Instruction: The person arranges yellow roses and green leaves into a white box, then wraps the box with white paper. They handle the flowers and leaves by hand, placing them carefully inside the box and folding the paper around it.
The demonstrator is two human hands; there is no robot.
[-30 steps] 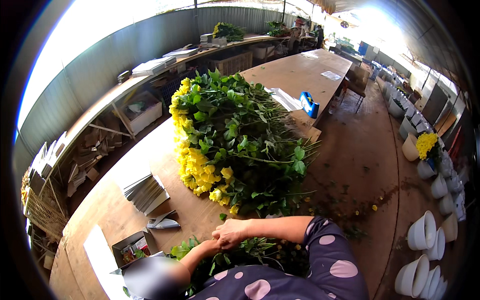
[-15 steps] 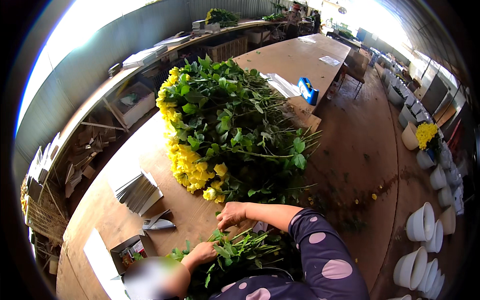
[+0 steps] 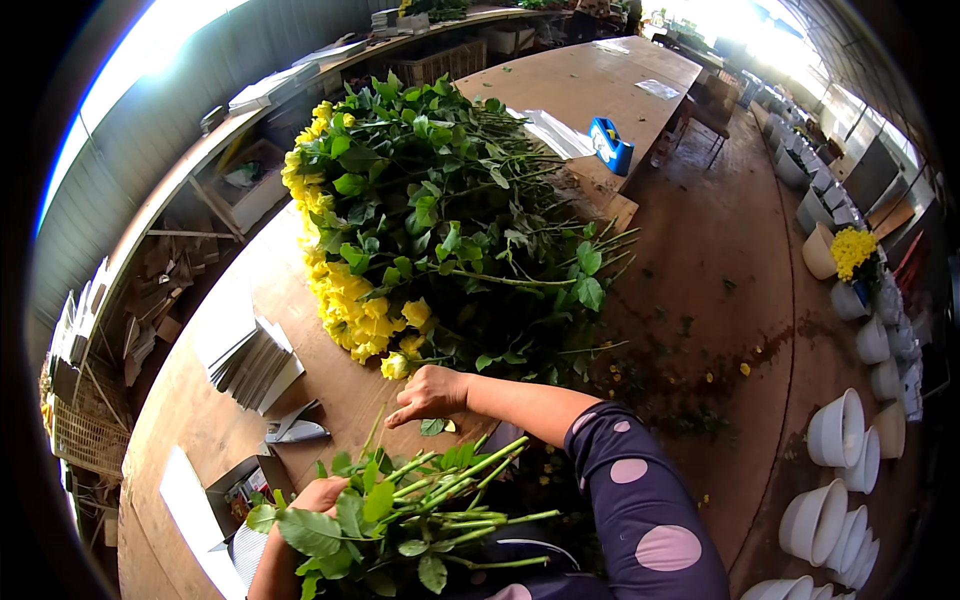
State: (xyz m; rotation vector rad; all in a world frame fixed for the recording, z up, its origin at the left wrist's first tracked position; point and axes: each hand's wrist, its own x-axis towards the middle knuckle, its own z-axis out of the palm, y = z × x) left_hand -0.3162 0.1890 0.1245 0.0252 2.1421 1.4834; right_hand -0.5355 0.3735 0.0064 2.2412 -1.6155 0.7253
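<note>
Right now, the relation that matters is between my two hands: my left grip [image 3: 322, 495] is clamped around a bunch of leafy stems [image 3: 445, 490], its fingers partly hidden by foliage, close to the near edge of the counter [image 3: 345, 385]. The bunch's long axis runs left to right, leaves at the left grip, bare ends fanning rightward and slightly away from me. My right grip [image 3: 432, 393] sits farther from that edge, above the bunch's leafy part, and is the nearer one to the pile of yellow roses [image 3: 420, 210]; its fingers are curled beside a thin green stem [image 3: 374, 428], but I cannot tell whether they pinch it. A loose leaf [image 3: 432, 427] lies just below the right wrist. Compared with half a second ago, the two grips are farther apart, the left one having shifted leftward, and the bunch's stem ends show more plainly.
</note>
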